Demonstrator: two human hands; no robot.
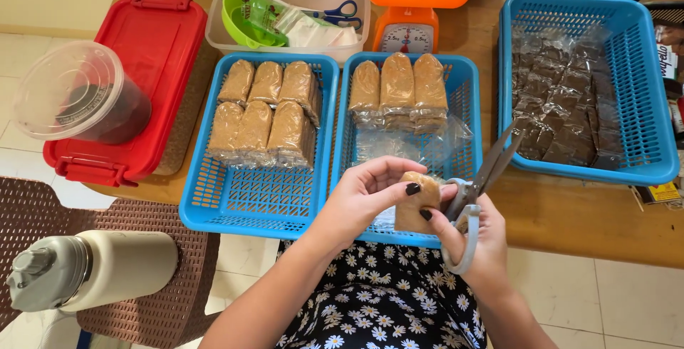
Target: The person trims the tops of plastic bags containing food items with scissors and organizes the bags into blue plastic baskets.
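My left hand and my right hand together hold a small clear bag of brown powder over the near edge of the middle blue basket. Grey-handled scissors also hang from my right hand's fingers, blades apart and pointing up to the right. That basket holds three filled bags at its far end and loose clear bags under them. The left blue basket holds several filled bags in two rows.
A right blue basket holds dark packets. Behind stand an orange scale, a white tub with a green scoop and scissors, a red-lidded box bearing a clear round tub. A beige flask lies on a woven chair.
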